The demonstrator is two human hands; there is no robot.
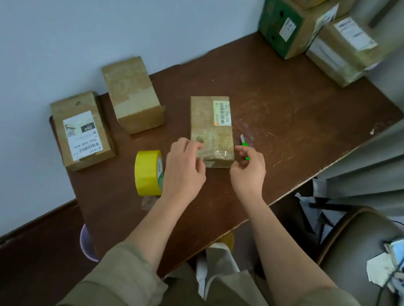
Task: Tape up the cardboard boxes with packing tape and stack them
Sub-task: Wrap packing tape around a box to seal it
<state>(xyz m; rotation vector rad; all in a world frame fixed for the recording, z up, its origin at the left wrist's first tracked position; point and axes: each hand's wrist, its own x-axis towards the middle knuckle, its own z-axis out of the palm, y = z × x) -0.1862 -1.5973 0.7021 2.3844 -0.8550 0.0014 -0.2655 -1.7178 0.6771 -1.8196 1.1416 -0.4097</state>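
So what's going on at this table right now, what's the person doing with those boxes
A person is taping a small cardboard box at the middle of the brown table. The left hand presses on its near end, while the right hand holds a green cutter beside it. A yellow tape roll stands to the left. Two more boxes wait at the left, and a stack sits in the far corner.

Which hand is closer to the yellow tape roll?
The left hand. It rests on the near end of the middle box, right beside the yellow tape roll. The right hand is across the box, holding a green cutter.
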